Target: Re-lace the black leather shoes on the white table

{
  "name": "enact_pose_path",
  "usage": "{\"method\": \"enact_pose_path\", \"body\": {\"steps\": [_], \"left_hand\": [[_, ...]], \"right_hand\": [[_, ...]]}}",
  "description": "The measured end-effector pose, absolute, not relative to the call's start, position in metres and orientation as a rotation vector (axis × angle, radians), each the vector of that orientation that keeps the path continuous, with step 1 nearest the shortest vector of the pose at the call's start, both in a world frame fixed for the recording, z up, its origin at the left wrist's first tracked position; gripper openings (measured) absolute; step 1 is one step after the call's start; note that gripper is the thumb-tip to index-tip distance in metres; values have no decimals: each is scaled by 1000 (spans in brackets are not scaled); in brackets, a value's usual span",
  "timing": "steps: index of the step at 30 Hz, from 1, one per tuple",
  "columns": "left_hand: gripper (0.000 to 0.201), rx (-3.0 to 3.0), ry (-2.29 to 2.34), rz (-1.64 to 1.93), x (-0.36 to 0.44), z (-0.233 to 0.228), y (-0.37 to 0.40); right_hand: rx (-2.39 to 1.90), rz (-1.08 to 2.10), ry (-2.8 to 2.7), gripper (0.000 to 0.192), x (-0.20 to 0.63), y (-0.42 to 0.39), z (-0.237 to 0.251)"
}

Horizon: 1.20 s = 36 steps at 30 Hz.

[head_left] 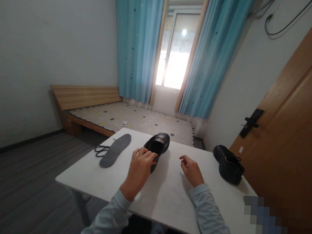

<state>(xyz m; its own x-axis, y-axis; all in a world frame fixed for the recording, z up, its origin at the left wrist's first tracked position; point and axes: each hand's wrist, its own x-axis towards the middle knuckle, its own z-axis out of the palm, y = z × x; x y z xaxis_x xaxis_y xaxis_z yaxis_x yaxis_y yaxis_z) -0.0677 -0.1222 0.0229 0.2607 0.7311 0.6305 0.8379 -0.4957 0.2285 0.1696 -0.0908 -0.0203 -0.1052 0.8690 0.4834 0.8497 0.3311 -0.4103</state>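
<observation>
A black shoe (163, 140) stands on the white table in front of me, its toe pointing away. My left hand (141, 167) is closed over the shoe's near side, with the fingers curled at its opening. To the right of it, my right hand (191, 169) hovers above the table, apart from the shoe. Its thumb and index finger reach forward with a gap between them, and nothing shows in them. Left of the shoe lies a grey insole (115, 151), partly over a black shoelace (101, 149).
A second black shoe (229, 165), laced, sits near the right edge of the white table (82, 172). Beyond the table is a bed (139, 121) with a small white object on it. A wooden door (285, 101) stands at the right; the lower right corner is pixelated.
</observation>
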Motion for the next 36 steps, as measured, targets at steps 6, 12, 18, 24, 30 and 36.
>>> {"method": "enact_pose_path", "body": {"steps": [6,12,18,24,30,36], "left_hand": [[15,-2444,-1441,-1107,-31,14,-142],[12,-2481,-1417,-1150,-1,3,-161],[6,-2436,-1437,-1210,22,-8,-171],[3,-2351,-1479,-1198,41,-13,-178],[4,-2389,-1515,-1061,46,-7,-176],[10,-2686,-1418,-899,26,14,-170]], "right_hand": [[-1515,43,-1814,23,171,-88,-19],[-1521,145,-1671,26,174,-89,-15],[-1527,198,-1531,34,177,-90,-11],[-1497,191,-1514,41,178,-90,-9],[-1439,147,-1581,38,176,-90,-10],[-1457,147,-1630,31,178,-89,-14]]}}
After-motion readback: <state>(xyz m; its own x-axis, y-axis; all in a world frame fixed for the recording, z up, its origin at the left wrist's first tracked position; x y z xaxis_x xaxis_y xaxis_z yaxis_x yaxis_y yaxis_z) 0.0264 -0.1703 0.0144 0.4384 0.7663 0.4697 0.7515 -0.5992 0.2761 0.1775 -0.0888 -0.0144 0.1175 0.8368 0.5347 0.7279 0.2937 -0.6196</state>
